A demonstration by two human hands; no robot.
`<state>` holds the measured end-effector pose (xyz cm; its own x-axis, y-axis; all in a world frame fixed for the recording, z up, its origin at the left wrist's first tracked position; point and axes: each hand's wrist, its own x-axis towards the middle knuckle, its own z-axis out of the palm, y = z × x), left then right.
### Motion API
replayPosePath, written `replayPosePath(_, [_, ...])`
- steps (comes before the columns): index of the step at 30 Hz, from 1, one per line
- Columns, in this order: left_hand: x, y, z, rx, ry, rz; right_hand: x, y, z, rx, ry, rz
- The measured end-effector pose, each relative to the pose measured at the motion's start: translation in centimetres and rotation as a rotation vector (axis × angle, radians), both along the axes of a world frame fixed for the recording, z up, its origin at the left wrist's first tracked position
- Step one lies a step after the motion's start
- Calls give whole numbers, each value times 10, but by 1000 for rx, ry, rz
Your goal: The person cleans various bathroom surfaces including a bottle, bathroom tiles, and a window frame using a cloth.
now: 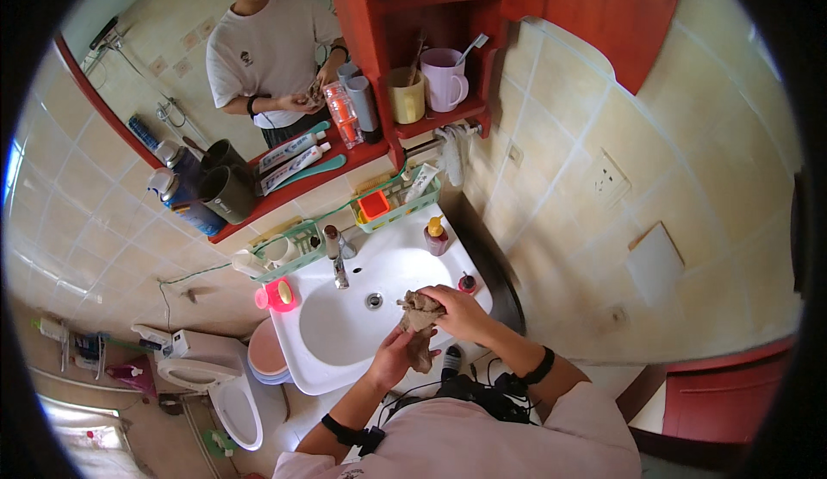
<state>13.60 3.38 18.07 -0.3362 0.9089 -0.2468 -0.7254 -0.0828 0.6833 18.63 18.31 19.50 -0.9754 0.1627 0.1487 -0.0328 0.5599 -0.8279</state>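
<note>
A crumpled brown cloth [421, 314] is bunched between my two hands above the near right rim of the white washbasin [329, 343]. My right hand [460, 311] grips its upper part from the right. Lower down, my left hand [394, 356] holds the hanging end, with its fingers partly behind the fabric. The chrome faucet [337, 259] stands at the back of the basin, and the drain [374, 300] shows in the bowl. On the right rim are a pump bottle with a yellow top [436, 237] and a small red bottle [466, 282].
A pink soap box [279, 295] sits on the left rim. Green baskets [400, 211] line the back wall. Above, a red shelf [258, 211] carries cups, toothpaste tubes and cans below a mirror [187, 46]. A toilet [236, 408] and stacked basins [266, 350] stand at left.
</note>
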Motion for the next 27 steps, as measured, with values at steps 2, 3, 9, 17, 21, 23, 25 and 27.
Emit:
replayPosePath(2, [-5, -23, -3, -61, -46, 62, -3, -9, -3, -4, -53, 10])
replayPosePath(3, [-5, -32, -5, -85, -75, 82, -1, -13, -4, 0, -86, 3])
replayPosePath(9, [-19, -78, -1, -75, 38, 199, 14, -42, 22, 107, -159, 105])
replayPosePath(17, [-4, -85, -8, -19, -78, 107, 60, -37, 39, -84, -410, 17])
replayPosePath(21, [9, -70, -15, -14, -293, -79, 95, -20, 48, -19, -262, -26])
replayPosePath(23, [13, -56, -12, -19, -279, -131, 111, -7, 47, 35, -313, -80])
replayPosePath(25, [16, -35, -3, -62, -183, -187, 125, 3, 43, 66, -354, -131])
replayPosePath(27, [23, -16, 12, -83, -135, -224, 135, 14, 40, 106, -456, -214])
